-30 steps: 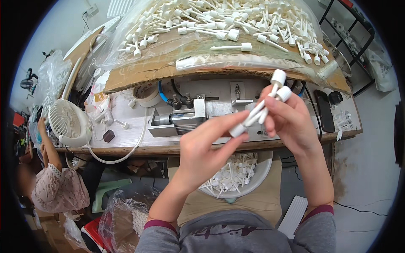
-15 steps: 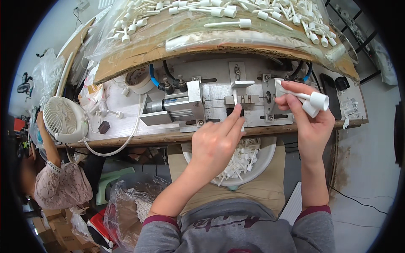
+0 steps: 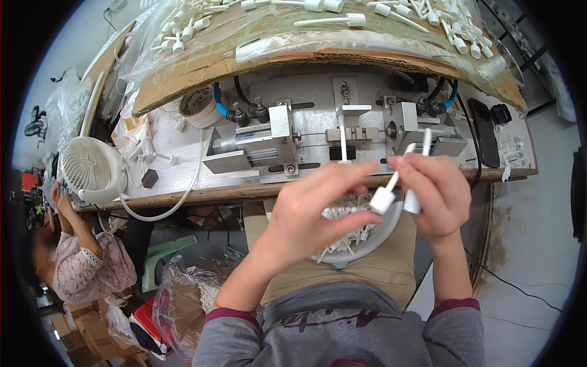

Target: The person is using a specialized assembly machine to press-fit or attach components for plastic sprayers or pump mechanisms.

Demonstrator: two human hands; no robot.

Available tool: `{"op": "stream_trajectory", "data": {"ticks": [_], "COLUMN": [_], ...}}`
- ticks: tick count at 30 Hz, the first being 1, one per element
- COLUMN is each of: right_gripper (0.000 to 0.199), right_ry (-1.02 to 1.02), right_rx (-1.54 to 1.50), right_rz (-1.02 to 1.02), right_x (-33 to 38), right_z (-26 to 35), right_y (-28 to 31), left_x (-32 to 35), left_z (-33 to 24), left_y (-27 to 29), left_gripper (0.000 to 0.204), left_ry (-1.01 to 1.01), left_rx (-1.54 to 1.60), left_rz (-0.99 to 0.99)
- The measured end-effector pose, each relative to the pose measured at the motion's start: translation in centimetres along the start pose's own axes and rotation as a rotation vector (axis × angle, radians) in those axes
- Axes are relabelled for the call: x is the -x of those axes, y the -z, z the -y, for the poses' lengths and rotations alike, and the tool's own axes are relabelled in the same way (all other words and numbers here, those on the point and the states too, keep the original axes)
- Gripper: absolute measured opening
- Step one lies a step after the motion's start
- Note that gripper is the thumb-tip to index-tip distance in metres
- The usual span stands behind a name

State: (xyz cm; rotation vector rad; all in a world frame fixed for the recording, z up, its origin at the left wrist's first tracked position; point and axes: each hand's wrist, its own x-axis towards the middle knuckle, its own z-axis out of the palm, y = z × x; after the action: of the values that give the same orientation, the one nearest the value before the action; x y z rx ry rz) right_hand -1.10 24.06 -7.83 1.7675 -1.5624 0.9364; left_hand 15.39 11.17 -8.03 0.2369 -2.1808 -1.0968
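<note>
My right hand (image 3: 443,199) grips two white plastic capped stems, their thin ends pointing up and apart. One white cap (image 3: 383,200) hangs toward my left hand; the other cap (image 3: 412,202) is lower, against my right fingers. My left hand (image 3: 302,211) has thumb and fingers spread around the nearer cap, slightly blurred, with no clear contact. Behind the hands, another white stem (image 3: 342,142) stands in the small metal clamp block (image 3: 361,134) of a bench fixture. Metal air cylinders (image 3: 254,150) flank that block left and right.
A bowl (image 3: 391,231) of white parts sits on my lap. Cardboard (image 3: 183,92) bearing many capped stems overhangs the bench. At left are a white fan (image 3: 92,170) and a tape roll (image 3: 200,109); a phone (image 3: 485,131) lies right. A co-worker (image 3: 92,263) sits at far left.
My left hand has left the fixture and moved toward my right hand, its fingers spreading. My right hand has come lower and inward, turning the capped stems so the caps point down.
</note>
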Motion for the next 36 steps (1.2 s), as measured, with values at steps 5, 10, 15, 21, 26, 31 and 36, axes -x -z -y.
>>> {"op": "stream_trajectory", "data": {"ticks": [5,10,15,21,26,31,36], "right_gripper": [0.039,0.057,0.047,0.034,0.035,0.033,0.027], "right_ry": [-0.016,-0.294,-0.371,-0.472,-0.383,-0.299,-0.120], "right_rx": [-0.038,-0.228,-0.336,-0.467,-0.254,-0.149,0.065], "right_rz": [-0.038,-0.022,-0.054,-0.085,0.126,0.339,0.451], "right_x": [-0.6,-1.0,-0.8,-0.2,-0.4,0.3,-0.1], "right_z": [0.9,1.0,1.0,1.2,1.9,2.8,3.0], "right_y": [-1.2,-0.5,-0.5,-0.7,0.7,-0.6,-2.8], "left_x": [0.8,0.9,-0.1,-0.6,-3.5,-11.0,-17.7], "left_z": [0.0,2.0,1.8,2.2,0.3,0.0,2.1], "left_y": [0.6,0.1,-0.5,-0.1,2.7,5.3,4.2], "left_gripper": [0.038,0.032,0.028,0.030,0.040,0.030,0.039], "left_ry": [-0.079,-0.118,-0.045,-0.070,0.017,-0.258,-0.058], "left_rx": [-0.048,-0.468,-0.593,-0.618,-0.296,-0.330,-0.603], "left_rz": [-0.002,-0.018,0.062,0.106,0.188,-0.178,-0.084]}}
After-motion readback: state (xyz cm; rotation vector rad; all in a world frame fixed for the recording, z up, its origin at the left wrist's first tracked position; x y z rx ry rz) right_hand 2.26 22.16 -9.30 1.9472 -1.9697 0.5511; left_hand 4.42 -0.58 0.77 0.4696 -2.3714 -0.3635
